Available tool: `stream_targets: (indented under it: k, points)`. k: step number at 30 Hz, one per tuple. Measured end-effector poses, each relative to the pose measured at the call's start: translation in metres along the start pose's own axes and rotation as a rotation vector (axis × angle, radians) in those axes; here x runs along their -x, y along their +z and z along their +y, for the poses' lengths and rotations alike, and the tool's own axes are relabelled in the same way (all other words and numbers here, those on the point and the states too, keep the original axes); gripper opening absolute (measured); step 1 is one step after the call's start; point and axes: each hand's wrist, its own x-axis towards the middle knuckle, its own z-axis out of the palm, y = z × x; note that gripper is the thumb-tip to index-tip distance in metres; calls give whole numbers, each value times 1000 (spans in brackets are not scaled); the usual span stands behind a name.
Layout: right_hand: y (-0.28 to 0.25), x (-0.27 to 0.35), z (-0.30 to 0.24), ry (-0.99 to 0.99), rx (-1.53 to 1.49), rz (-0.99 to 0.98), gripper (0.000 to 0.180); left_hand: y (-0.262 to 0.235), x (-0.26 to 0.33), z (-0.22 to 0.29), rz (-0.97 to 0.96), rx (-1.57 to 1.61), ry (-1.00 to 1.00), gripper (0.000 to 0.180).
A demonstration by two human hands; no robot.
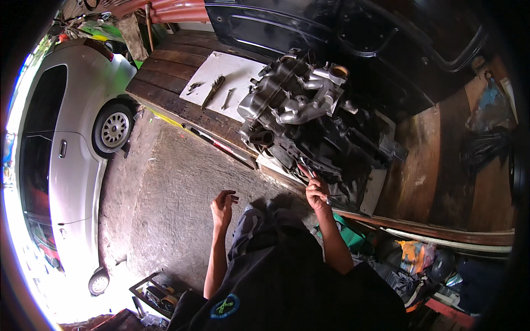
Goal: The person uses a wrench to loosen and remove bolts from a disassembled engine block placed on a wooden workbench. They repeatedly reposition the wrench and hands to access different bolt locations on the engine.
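My right hand [317, 194] is closed around a shiny metal wrench [307, 167], its index finger stretched along it. The wrench's upper end reaches the lower front side of a car engine [309, 110]; I cannot tell whether it touches. The engine stands on a white board on the wooden bench, with a silver intake manifold [312, 107] on top. My left hand [222, 208] hangs over the floor, apart from the engine, with loosely bent fingers and nothing in them. Left of the engine, a brush [214, 91] and a second wrench [227, 99] lie on the white board [193, 95].
A dark plank bench [165, 69] runs along the back, under a black vehicle panel [331, 27]. At left a silver car [77, 143] is parked on the concrete floor [165, 182]. Plastic bags [488, 140] lie far right; a green bag [350, 234] and clutter sit below the bench.
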Motion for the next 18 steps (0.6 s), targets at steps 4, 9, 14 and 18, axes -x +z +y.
stream_targets:
  k: [4, 9, 14, 18]
  points:
    - [7, 2, 4, -12, 71, 81, 62, -2, -2, -10, -49, -18, -25, 27]
    - [1, -4, 7, 47, 80, 77, 62, 0, -11, -10, -89, -16, 3, 24]
    - [-6, -14, -4, 7, -44, 90, 63, -1, -21, 15, -40, -72, 66, 23]
    - [-16, -13, -6, -24, -97, 84, 63, 4, -15, 17, 18, -30, 59, 28]
